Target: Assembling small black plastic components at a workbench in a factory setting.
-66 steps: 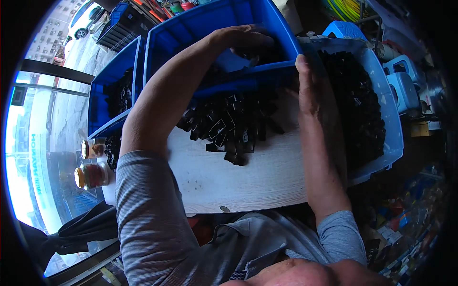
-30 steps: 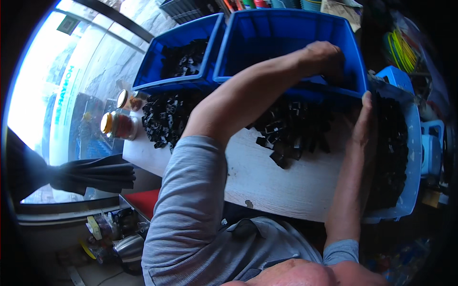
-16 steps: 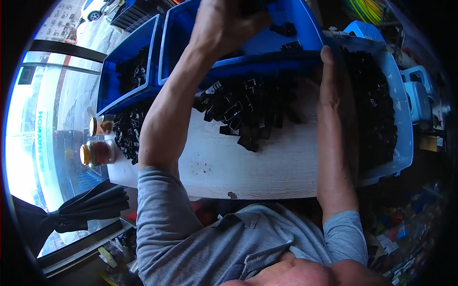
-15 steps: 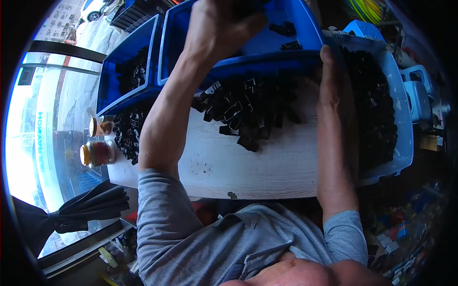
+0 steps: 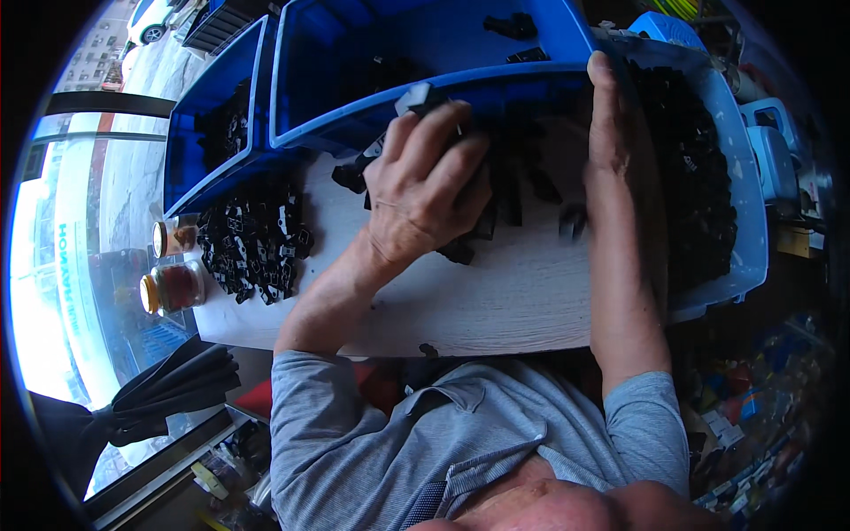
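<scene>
1. The left hand [image 5: 429,177] was near the middle of the frame, with its fingers bent in tight. It held a black plastic piece [image 5: 420,97], which poked out past the fingertips and had a pale shine on top. How many more pieces were inside the hand could not be seen.

2. The right hand [image 5: 607,119] was at the upper right, by the near right corner of the big blue bin [image 5: 354,111]. Its thumb pointed up beside the corner. The other fingers were hard to see, so nobody could tell how wide they were.

3. The big blue bin sat at the top of the frame, with a few loose black pieces [image 5: 510,26] inside.

4. A heap of black parts [image 5: 509,190] lay on the pale table [image 5: 496,305], under and beside the left hand.

5. Another black pile [image 5: 252,239] was on the table at the left, near two jars [image 5: 180,288].

6. A small blue bin [image 5: 232,75] at the upper left held more black bits [image 5: 226,128].

7. On the right side, a cloudy plastic tub [image 5: 746,257] was full of dark parts [image 5: 682,195], next to a light blue jug [image 5: 772,168].
</scene>
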Tool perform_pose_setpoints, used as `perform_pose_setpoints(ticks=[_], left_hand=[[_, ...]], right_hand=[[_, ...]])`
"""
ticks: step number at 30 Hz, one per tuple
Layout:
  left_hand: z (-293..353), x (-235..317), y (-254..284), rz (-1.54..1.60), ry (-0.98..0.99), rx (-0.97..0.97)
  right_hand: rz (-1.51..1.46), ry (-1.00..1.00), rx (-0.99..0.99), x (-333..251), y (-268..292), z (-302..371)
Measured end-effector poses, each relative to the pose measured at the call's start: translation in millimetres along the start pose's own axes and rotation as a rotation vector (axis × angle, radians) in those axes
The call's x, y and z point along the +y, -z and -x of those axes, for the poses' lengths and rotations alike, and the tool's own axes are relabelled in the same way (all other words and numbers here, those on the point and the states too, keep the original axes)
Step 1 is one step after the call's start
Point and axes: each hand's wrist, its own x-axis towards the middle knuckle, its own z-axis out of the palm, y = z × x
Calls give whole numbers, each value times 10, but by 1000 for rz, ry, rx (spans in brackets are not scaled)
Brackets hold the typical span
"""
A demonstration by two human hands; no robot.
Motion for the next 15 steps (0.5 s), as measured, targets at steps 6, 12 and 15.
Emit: perform_pose_setpoints(ticks=[6,12,15], left_hand=[[275,22,-183,-109,34,-53],[282,123,-122,-72,33,-11],[381,495,62,184,47,0]], right_hand=[[62,143,37,-17,-13,-10],[169,114,32,-261,-10,54],[195,30,30,-287,-14,107]])
